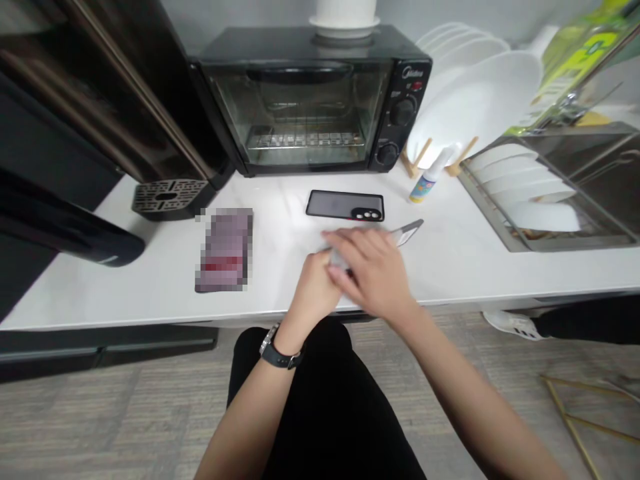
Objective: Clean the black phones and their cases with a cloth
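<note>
My left hand (pixel 320 283), with a dark watch (pixel 281 353) on its wrist, is closed, its fingers mostly hidden beneath my right hand (pixel 375 270). My right hand lies across it, fingers bent and pressed together. A light grey thing (pixel 341 259) shows between the two hands; blur and the fingers hide what it is. A flat grey piece with a white patch (pixel 410 232) lies just past my right fingertips. Behind the hands, a phone-shaped case (pixel 333 205) with a black rim and camera cutouts rests on the white counter (pixel 280 287).
A toaster oven (pixel 305 113) stands at the back. To the left lie a pixelated flat purple object (pixel 225 247) and a machine's drip tray (pixel 170 197). To the right are a small spray bottle (pixel 425 183), racked plates (pixel 465 100) and a sink (pixel 590 237) with dishes.
</note>
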Available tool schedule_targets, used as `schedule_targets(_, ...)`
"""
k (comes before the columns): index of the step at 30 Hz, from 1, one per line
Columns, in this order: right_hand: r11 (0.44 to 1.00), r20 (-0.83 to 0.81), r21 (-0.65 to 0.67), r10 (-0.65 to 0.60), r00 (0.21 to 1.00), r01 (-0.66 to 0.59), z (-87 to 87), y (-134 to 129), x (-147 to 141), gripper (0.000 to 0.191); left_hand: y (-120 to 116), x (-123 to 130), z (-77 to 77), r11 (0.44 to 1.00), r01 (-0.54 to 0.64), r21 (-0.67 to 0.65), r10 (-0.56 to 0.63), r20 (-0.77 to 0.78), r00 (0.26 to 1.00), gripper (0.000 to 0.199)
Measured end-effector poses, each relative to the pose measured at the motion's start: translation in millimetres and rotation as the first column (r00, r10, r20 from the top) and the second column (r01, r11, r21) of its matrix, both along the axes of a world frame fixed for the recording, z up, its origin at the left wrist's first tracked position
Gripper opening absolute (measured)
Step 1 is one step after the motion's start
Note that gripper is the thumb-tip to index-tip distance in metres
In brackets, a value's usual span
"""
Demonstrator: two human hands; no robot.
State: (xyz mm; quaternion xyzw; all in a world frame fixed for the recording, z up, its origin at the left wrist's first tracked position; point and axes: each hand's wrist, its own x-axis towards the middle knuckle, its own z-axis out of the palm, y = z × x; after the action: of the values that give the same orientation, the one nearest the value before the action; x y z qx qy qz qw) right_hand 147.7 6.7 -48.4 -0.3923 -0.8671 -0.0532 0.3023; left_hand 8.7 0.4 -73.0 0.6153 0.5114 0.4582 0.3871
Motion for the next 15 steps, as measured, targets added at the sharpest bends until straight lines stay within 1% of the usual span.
schedule_targets(1, 0.991, -0.047, -0.013, -0.137, 0.989, 0.137, -0.6, 6.6, 8.9, 0.044, 0.4, 1.0, 2.4, 1.000, -0.008, 0.013, 0.007, 0.033, 0.999, 0.018)
schedule_targets(2, 0.967, -0.110, -0.046, -0.256, 0.960, 0.252, -1.9, 13.3, 17.6, 0.044, 1.0, 2.4, 5.3, 0.998, -0.058, 0.030, 0.056, 0.070, 0.996, 0.022)
schedule_targets(3, 0.943, -0.178, -0.093, -0.330, 0.927, 0.318, -4.0, 18.9, 24.5, 0.046, 1.9, 3.9, 8.3, 0.988, -0.148, 0.052, 0.140, 0.127, 0.982, 0.026)
schedule_targets(4, 0.931, -0.248, -0.146, -0.361, 0.899, 0.334, -6.8, 22.5, 28.3, 0.048, 3.0, 5.7, 11.2, 0.967, -0.246, 0.062, 0.230, 0.196, 0.953, 0.028)
schedule_targets(5, 0.928, -0.322, -0.199, -0.367, 0.873, 0.316, -9.7, 23.7, 28.3, 0.050, 4.3, 7.8, 13.9, 0.943, -0.328, 0.063, 0.301, 0.264, 0.916, 0.027)
schedule_targets(6, 0.929, -0.400, -0.243, -0.359, 0.843, 0.280, -12.1, 22.6, 24.8, 0.050, 5.5, 10.4, 16.5, 0.927, -0.370, 0.058, 0.334, 0.321, 0.886, 0.027)
schedule_targets(8, 0.933, -0.568, -0.294, -0.344, 0.748, 0.207, -12.0, 15.3, 11.2, 0.050, 6.9, 17.9, 22.1, 0.919, -0.391, 0.060, 0.333, 0.414, 0.847, 0.030)
schedule_targets(9, 0.940, -0.645, -0.292, -0.331, 0.689, 0.178, -8.6, 10.5, 3.7, 0.049, 6.8, 22.9, 25.4, 0.918, -0.388, 0.075, 0.322, 0.427, 0.845, 0.031)
schedule_targets(10, 0.951, -0.709, -0.268, -0.303, 0.637, 0.154, -2.7, 5.9, -2.8, 0.047, 6.1, 28.4, 29.1, 0.916, -0.388, 0.101, 0.316, 0.412, 0.855, 0.031)
schedule_targets(11, 0.965, -0.756, -0.222, -0.259, 0.600, 0.138, 5.2, 2.1, -7.6, 0.045, 5.0, 33.8, 32.9, 0.916, -0.376, 0.137, 0.303, 0.375, 0.876, 0.030)
schedule_targets(12, 0.978, -0.783, -0.160, -0.210, 0.586, 0.136, 14.9, -0.6, -10.4, 0.044, 3.8, 38.5, 36.6, 0.922, -0.342, 0.184, 0.278, 0.301, 0.912, 0.027)
schedule_targets(13, 0.985, -0.783, -0.092, -0.163, 0.600, 0.148, 25.7, -1.9, -11.3, 0.044, 2.8, 42.1, 39.8, 0.930, -0.287, 0.229, 0.241, 0.208, 0.948, 0.024)
schedule_targets(14, 0.987, -0.752, -0.025, -0.123, 0.648, 0.159, 36.8, -1.8, -10.3, 0.044, 2.4, 44.2, 42.3, 0.941, -0.213, 0.263, 0.191, 0.107, 0.976, 0.020)
schedule_targets(15, 0.988, -0.687, 0.036, -0.087, 0.721, 0.153, 47.7, -0.4, -7.7, 0.044, 2.7, 44.9, 44.0, 0.947, -0.144, 0.288, 0.148, 0.007, 0.989, 0.017)
